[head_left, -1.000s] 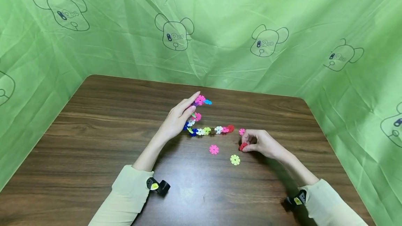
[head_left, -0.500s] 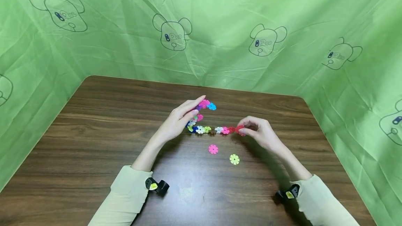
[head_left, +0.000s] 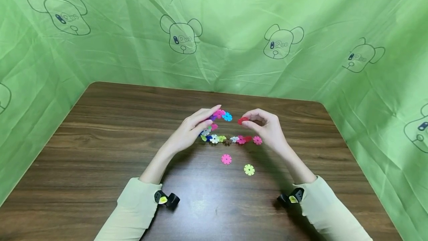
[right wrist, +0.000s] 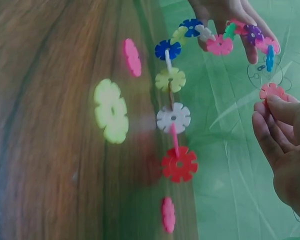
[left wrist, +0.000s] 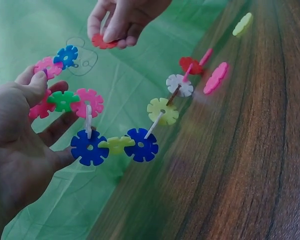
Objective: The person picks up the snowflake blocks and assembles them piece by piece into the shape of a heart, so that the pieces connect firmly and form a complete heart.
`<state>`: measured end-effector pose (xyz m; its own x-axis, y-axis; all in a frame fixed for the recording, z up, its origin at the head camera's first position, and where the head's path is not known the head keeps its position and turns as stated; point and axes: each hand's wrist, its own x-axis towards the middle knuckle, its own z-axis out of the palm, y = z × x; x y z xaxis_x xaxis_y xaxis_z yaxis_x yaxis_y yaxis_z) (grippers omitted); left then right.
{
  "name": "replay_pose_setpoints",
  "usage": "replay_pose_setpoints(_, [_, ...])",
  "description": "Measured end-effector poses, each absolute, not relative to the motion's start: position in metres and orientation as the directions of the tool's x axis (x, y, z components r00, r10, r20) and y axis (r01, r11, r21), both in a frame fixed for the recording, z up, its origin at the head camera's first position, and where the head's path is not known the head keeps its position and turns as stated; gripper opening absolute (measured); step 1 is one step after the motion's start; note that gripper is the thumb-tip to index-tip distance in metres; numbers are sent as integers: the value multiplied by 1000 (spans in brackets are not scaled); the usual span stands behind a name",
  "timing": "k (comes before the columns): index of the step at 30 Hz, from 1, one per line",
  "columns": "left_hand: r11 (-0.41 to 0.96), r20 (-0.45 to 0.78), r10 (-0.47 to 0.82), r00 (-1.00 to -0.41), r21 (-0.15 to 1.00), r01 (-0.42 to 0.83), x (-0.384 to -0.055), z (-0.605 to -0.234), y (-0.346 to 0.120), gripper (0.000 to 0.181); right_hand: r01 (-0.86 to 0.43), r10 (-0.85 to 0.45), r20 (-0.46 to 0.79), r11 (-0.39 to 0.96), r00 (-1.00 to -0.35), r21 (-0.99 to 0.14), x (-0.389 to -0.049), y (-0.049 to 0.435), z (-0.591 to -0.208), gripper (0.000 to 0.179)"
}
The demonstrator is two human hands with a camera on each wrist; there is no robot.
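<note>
A chain of flower-shaped plastic discs (head_left: 214,139) in several colours, slotted together, curves round like a hook. My left hand (head_left: 187,131) holds it near its upper end, thumb over the pink and purple discs (right wrist: 253,34) and fingers behind. The light blue disc (left wrist: 66,57) forms that end and sticks out past my fingertips. My right hand (head_left: 269,129) pinches a loose red disc (head_left: 242,121) between thumb and fingers, a short gap to the right of the light blue disc. Another red disc (right wrist: 179,164) ends the chain's lower arm.
Three loose discs lie on the brown wooden table (head_left: 110,151): a pink disc (head_left: 257,140) beside the chain's red end, another pink disc (head_left: 226,159) nearer me, and a yellow-green disc (head_left: 249,169). A green curtain (head_left: 230,73) surrounds the table's back and sides.
My right hand has carried the red disc from the table's right, past the chain's lower end, up and left towards the light blue disc. My left hand has shifted slightly right with the chain.
</note>
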<state>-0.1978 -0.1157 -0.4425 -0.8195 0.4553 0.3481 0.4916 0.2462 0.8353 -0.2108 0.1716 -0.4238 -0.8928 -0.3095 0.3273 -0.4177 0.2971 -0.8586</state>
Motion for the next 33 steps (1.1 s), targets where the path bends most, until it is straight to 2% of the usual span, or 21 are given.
replay_pose_setpoints(6, [235, 345, 456, -821, 842, 485, -197, -443, -115, 48, -411, -286, 332, 291, -899, -864, -213, 160, -421, 18])
replay_pose_setpoints(23, [249, 346, 452, -822, 836, 489, -197, -443, -115, 48, -419, -245, 377, 153, -893, -895, -211, 148, -426, 17])
replay_pose_setpoints(33, [271, 323, 444, -835, 841, 469, -195, -442, -115, 48, -406, -194, 380, 116, -904, -906, -210, 140, -430, 17])
